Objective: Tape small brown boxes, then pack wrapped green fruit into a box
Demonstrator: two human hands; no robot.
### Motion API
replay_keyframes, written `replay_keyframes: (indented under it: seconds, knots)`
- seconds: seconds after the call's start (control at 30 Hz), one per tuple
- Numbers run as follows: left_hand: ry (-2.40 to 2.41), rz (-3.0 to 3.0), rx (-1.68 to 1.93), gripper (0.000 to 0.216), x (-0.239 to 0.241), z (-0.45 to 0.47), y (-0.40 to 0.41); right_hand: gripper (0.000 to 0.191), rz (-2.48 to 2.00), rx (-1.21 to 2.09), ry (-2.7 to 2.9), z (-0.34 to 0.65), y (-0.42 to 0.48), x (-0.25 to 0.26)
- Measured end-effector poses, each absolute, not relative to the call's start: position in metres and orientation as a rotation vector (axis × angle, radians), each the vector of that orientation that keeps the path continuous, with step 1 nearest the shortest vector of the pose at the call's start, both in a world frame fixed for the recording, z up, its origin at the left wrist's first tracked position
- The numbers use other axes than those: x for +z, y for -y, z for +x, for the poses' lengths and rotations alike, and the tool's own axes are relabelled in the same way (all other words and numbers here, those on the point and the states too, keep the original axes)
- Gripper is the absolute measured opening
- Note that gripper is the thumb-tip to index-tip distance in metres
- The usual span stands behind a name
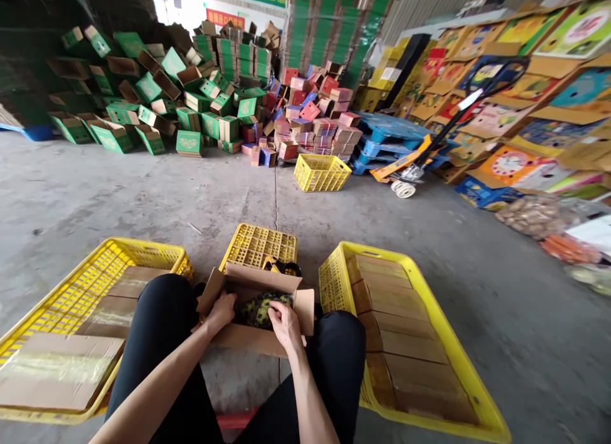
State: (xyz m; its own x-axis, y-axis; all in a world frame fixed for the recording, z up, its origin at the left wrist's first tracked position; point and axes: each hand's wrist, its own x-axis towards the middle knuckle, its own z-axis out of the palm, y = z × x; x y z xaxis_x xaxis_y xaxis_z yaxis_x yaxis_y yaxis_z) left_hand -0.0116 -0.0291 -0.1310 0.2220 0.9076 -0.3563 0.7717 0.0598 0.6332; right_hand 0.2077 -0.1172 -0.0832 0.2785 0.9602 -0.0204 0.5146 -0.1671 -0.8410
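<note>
An open cardboard box [258, 339] sits between my knees with its flaps folded outward. Inside lies a dark, shiny plastic bag with round green fruit [263, 312]. My left hand [222, 310] is closed at the box's left end, fingers curled over the wall; part of its grip is hidden. My right hand [285, 323] reaches in from the near right, its bent fingers pressed together on the bag's plastic. Just beyond the box, a yellow-and-black tape dispenser [281, 266] rests on an upturned yellow crate [258, 243].
A yellow crate [147, 245] with closed cartons [60, 367] stands left; another yellow crate [432, 285] with a row of cartons [420, 364] stands right. Farther off are a yellow crate [322, 173], pallet jack [424, 154], blue pallets [386, 129] and heaped green boxes [188, 142].
</note>
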Motion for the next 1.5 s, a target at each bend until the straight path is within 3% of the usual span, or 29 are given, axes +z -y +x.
replay_keyframes:
  seconds: [0.2, 0.33, 0.5, 0.6, 1.0, 1.5]
  knots:
    - [-1.505, 1.695, 0.547, 0.058, -0.108, -0.014, 0.022, 0.031, -1.755, 0.742, 1.180, 0.212, 0.113, -0.080]
    - [-1.350, 1.525, 0.855, 0.055, -0.084, -0.022, 0.017, 0.040, -1.700, 0.791, 1.081, 0.209, 0.110, -0.075]
    - [-1.018, 1.099, 1.031, 0.054, -0.065, -0.018, 0.026, 0.061, -1.471, 1.319, 0.705, 0.196, 0.112, -0.064]
    - [-0.905, 1.052, 0.906, 0.056, -0.062, -0.009, 0.036, 0.059, -1.369, 1.545, 0.552, 0.191, 0.116, -0.059]
    - [-0.869, 0.851, 0.783, 0.059, -0.066, 0.001, 0.042, 0.056, -1.343, 1.240, 0.524, 0.197, 0.112, -0.047]
    - [-0.946, 0.830, 0.897, 0.050, -0.068, 0.001, 0.038, 0.044, -1.271, 1.272, 0.386, 0.204, 0.110, -0.052]
